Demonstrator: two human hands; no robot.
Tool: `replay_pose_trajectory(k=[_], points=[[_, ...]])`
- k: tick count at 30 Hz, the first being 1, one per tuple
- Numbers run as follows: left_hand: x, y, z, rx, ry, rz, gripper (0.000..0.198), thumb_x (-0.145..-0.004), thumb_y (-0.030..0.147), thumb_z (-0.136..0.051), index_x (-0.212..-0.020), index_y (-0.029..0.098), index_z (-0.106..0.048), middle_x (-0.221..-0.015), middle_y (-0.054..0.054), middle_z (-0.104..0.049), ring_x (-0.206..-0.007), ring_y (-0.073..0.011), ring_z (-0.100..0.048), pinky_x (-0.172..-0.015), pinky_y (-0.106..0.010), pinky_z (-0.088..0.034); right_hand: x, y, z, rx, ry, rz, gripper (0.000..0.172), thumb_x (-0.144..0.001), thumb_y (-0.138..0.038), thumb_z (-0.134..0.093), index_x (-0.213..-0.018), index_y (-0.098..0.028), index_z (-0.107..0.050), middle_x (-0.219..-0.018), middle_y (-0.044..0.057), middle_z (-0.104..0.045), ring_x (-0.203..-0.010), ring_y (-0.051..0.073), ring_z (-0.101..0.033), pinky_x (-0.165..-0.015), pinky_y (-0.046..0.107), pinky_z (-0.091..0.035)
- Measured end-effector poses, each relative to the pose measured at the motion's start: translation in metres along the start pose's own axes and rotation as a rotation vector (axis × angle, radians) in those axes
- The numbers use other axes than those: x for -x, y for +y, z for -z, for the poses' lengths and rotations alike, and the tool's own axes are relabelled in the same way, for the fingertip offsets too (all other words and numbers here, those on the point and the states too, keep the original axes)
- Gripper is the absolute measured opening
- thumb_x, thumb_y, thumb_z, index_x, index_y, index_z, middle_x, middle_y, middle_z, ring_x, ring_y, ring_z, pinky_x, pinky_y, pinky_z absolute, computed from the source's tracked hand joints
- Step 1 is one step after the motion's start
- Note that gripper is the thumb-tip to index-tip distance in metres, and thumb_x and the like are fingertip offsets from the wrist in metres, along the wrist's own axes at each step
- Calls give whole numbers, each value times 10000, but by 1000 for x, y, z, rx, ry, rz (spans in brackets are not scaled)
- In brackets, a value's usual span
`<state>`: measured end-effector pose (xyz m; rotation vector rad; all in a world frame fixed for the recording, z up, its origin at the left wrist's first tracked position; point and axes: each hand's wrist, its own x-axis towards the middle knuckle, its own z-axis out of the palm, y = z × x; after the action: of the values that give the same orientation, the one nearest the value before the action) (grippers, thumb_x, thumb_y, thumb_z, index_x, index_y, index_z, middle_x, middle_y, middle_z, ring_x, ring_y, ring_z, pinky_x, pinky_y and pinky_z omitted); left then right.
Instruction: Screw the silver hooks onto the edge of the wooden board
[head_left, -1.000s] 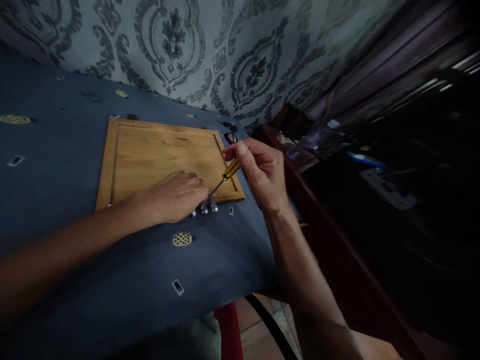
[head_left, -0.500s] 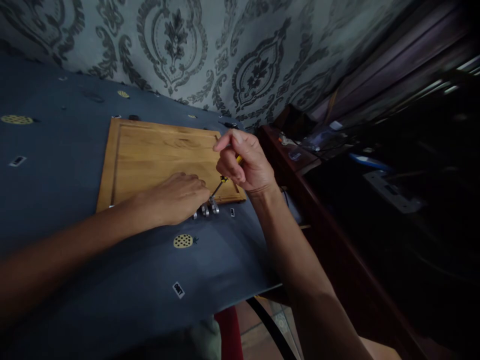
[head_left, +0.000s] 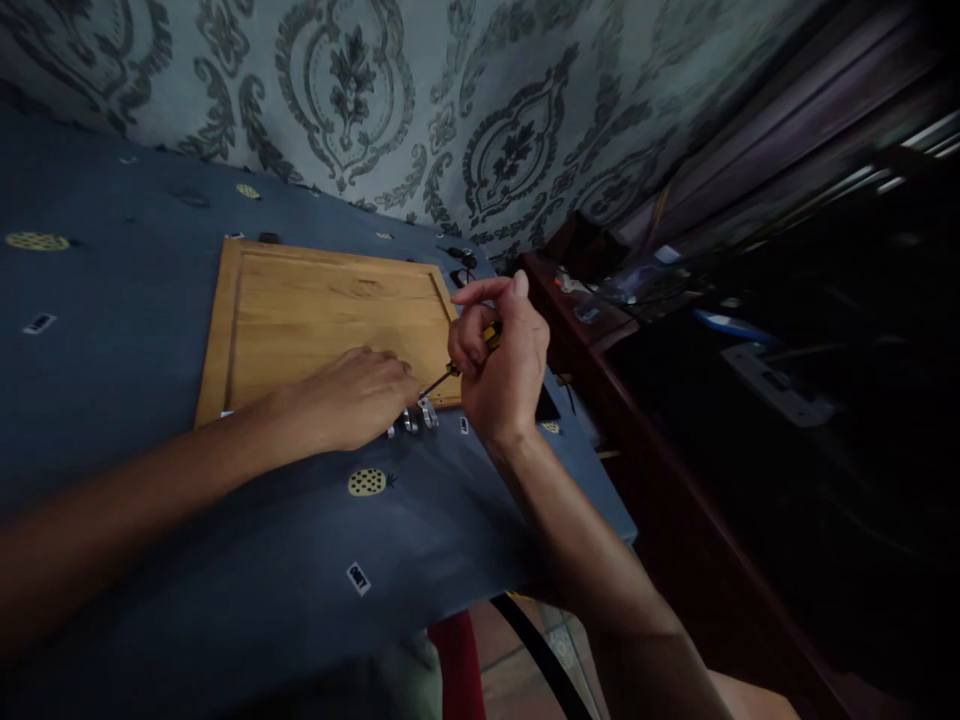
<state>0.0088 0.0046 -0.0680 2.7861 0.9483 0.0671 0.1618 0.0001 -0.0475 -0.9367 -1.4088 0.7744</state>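
A framed wooden panel, like a cabinet door, lies flat on the blue cloth. My right hand is closed around the yellow and black handle of a screwdriver, its index finger raised. The shaft slants down to the left, its tip beside the fingertips of my left hand. Near that tip, silvery curved metal pieces, which look like part of a hinge, sit at the panel's near edge. My left hand rests over this edge with fingers bent together; what they pinch is hidden.
The blue tablecloth has pineapple prints. Beyond the panel lies a dark tool near the patterned wall covering. To the right runs a dark red wooden edge, with a clear plastic item and a blue-handled object.
My right hand has moved slightly right and turned at the wrist, with the screwdriver now more slanted. My left hand stays in place.
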Motion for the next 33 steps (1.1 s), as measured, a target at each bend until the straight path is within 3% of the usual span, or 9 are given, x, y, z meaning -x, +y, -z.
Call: replay_pose_trajectory(k=[5, 8, 11, 15, 19, 21, 24, 30, 33], points=[[0, -1, -2, -14, 2, -16, 290, -985, 144, -475, -992, 198, -759, -925, -98, -716, -905, -262, -665, -778, -378, -441, -18, -3, 22, -51, -352, -39, 434, -940, -676, -610, -977, -248, -669, -571, -73, -464, -451, 107, -449, -461, 263, -435], [0, -2, -4, -2, 35, -6, 273, -981, 127, -484, -978, 188, -750, -931, -92, -717, -901, -251, -667, -778, -370, -441, -33, -8, 33, -79, -449, -41, 424, -840, -593, -777, -1086, -258, -691, -816, -24, -683, -649, 121, -641, -563, 262, -527], [0, -1, -5, -10, 31, 5, 269, -991, 131, -478, -964, 180, -740, -926, -90, -720, -896, -247, -674, -785, -366, -447, -41, -16, 34, -62, -510, -50, 501, -783, -545, -842, -1185, -291, -687, -944, -25, -745, -715, 130, -688, -546, 245, -511], [1, 0, -1, -17, 26, -5, 257, -1014, 168, -475, -1039, 170, -730, -1012, -96, -740, -922, -238, -675, -788, -353, -452, -38, -24, 29, -6, -563, -140, 515, -860, -634, -734, -1218, -266, -696, -578, -75, -629, -427, 93, -533, -403, 222, -379], [3, 2, 3, -3, -7, 18, 260, -1011, 159, -489, -1048, 182, -745, -973, -86, -731, -957, -246, -668, -819, -360, -451, -35, -22, 26, -100, -617, -164, 532, -898, -751, -582, -919, -234, -704, -385, -114, -378, -299, 52, -248, -345, 218, -247], [3, 2, 3, 12, -5, 13, 263, -1006, 152, -491, -1058, 173, -748, -981, -92, -726, -975, -258, -667, -831, -375, -448, -35, -21, 22, -121, -586, -163, 567, -890, -794, -536, -761, -248, -627, -384, -121, -277, -311, 53, -196, -344, 220, -214], [1, 0, -2, 36, 17, 4, 266, -992, 146, -499, -1050, 180, -757, -954, -94, -720, -943, -262, -666, -796, -377, -435, -32, -22, 14, -129, -459, -152, 590, -892, -822, -512, -710, -263, -567, -422, -124, -185, -341, 66, -130, -342, 236, -181], [1, -3, -5, 37, 32, -14, 264, -997, 164, -504, -1008, 216, -763, -958, -79, -738, -938, -237, -657, -799, -356, -424, -8, -24, -7, -140, 84, 10, 632, -872, -891, -461, -705, -283, -519, -447, -109, -146, -358, 99, -99, -359, 278, -133], [2, -1, -2, 28, 9, -12, 287, -1008, 170, -481, -1038, 218, -762, -959, -79, -744, -946, -232, -661, -802, -352, -425, -3, -24, -7, -109, 71, 12, 546, -905, -805, -530, -742, -285, -550, -470, -100, -186, -391, 112, -139, -391, 284, -191]])
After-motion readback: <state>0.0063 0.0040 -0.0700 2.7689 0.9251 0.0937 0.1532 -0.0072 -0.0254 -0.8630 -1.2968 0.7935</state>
